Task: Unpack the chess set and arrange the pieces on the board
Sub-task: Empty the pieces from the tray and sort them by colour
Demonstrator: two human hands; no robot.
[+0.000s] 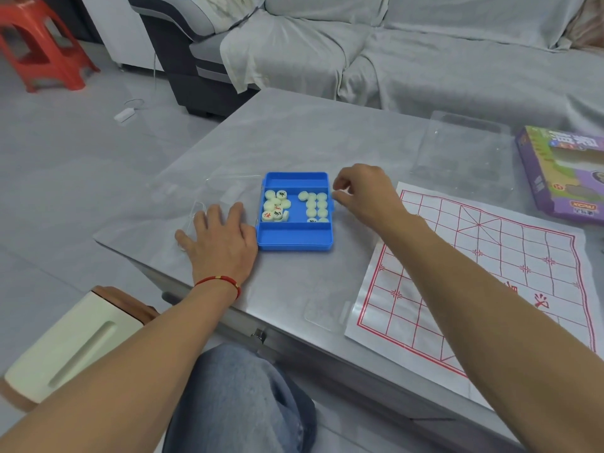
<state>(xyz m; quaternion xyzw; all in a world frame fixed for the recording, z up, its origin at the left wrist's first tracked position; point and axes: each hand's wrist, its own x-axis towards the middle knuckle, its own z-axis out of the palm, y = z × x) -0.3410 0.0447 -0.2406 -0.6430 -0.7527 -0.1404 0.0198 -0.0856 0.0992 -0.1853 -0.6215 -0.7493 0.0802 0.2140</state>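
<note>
A blue plastic box point(294, 238) lies open in the middle of the grey table and holds several pale round chess pieces point(275, 206), some with red or black characters. My left hand point(218, 238) rests flat on the clear lid point(225, 188) just left of the box, fingers spread. My right hand point(362, 191) hovers at the box's right edge with fingers curled; whether it pinches a piece is unclear. The white paper board point(483, 266) with red grid lines lies to the right, with no pieces on it.
A clear plastic tray point(464, 152) and a purple game box point(562, 171) sit at the table's far right. A grey covered sofa point(392, 50) stands behind the table. A red stool point(42, 44) is far left, a cream bin point(68, 341) by my knee.
</note>
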